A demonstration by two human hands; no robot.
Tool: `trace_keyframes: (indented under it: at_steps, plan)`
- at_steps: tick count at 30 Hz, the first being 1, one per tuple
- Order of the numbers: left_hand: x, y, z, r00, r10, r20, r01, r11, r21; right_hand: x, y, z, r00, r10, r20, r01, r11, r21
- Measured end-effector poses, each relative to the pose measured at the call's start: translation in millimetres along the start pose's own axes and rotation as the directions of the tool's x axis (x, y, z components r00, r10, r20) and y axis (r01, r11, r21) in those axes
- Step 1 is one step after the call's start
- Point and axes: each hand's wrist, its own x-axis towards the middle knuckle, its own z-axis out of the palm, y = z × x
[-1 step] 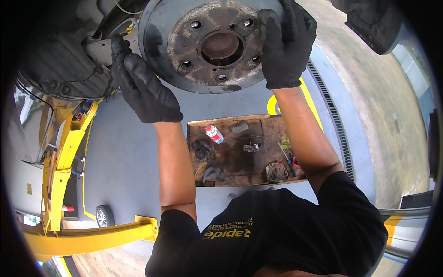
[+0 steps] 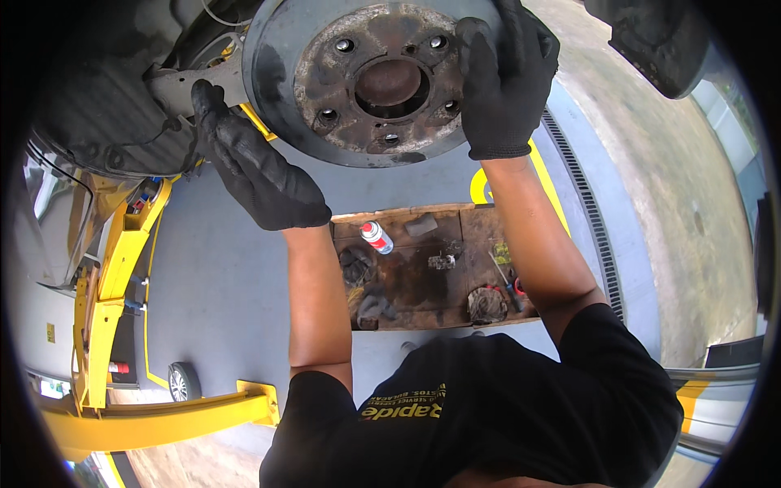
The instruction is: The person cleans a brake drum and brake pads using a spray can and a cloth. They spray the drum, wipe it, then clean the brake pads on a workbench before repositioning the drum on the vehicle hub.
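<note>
A brake disc (image 2: 281, 102) with a rusty hub face and several stud holes fills the top middle. My left hand (image 2: 256, 167), in a black glove, is held apart from its lower left edge, with the fingers stretched out and nothing in them. On the opposite side, my black-gloved right hand (image 2: 508, 98) rests at the disc's right edge, thumb against the front face. Its other fingers point up and are partly hidden at the top, by a dark part at the rim.
Below, a wooden board (image 2: 415, 305) carries a red-capped spray can (image 2: 376, 237), a dark pad (image 2: 421, 224), rags (image 2: 488, 305) and small metal parts (image 2: 442, 261). A dark wheel-well liner (image 2: 106, 106) is at upper left. Yellow lift arms (image 2: 163, 419) stand left; a floor grate (image 2: 582, 203) runs right.
My left hand has come down and away from the left edge of the disc, uncovering a yellow part behind it. My right hand stays nearly where it was.
</note>
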Motion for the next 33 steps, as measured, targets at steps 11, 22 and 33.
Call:
trace_keyframes:
  at_steps: [11,22,33]
  plan:
    - [25,-44,8,0.792,0.535,0.294,-0.606,0.747,0.273,-22,-28,14,0.976,0.029,-0.216,-0.016,0.998,0.063]
    - [38,-29,-12,0.956,-0.158,0.247,0.169,0.985,-0.023,-9,-24,12,0.972,0.215,-0.097,-0.198,0.967,0.158]
    - [41,-23,10,0.966,-0.094,0.241,0.087,0.995,0.038,22,-3,8,0.967,0.254,-0.038,-0.225,0.909,0.351]
